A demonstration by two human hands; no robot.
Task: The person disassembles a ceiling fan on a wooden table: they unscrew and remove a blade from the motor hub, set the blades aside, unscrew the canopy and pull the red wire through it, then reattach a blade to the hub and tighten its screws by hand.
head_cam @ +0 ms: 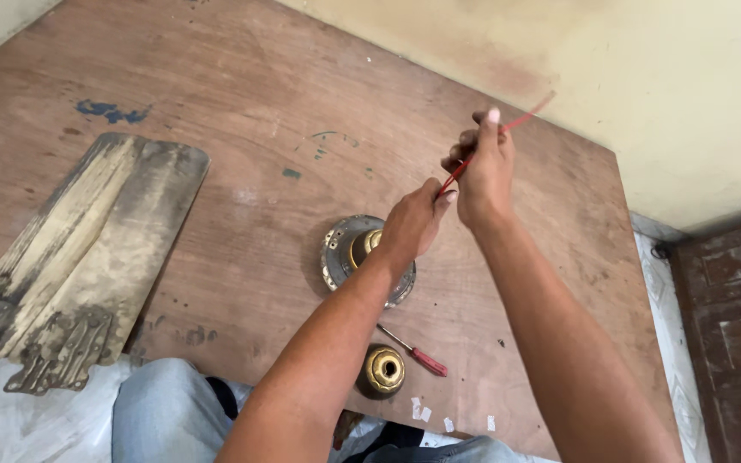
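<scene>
Red wire [473,159] ran taut between the person's two hands in the head view, raised above the brown plywood board [242,111] that lay on the floor. The left hand [413,225] had its grip closed on the lower end of the wire, pinched between thumb and fingers. The right hand [484,171] had its grip closed round the wire further up, and the free end stuck out past it towards the pale wall [645,77]. Below the left hand, on the board, sat a round metal fan motor housing [345,249] with a brass-coloured centre. Nearer the person lay a brass-coloured cap [384,370] and, just beside it, a red-handled screwdriver [418,353]. Well apart to the left rested dirty fan blades [87,249], stacked together.
</scene>
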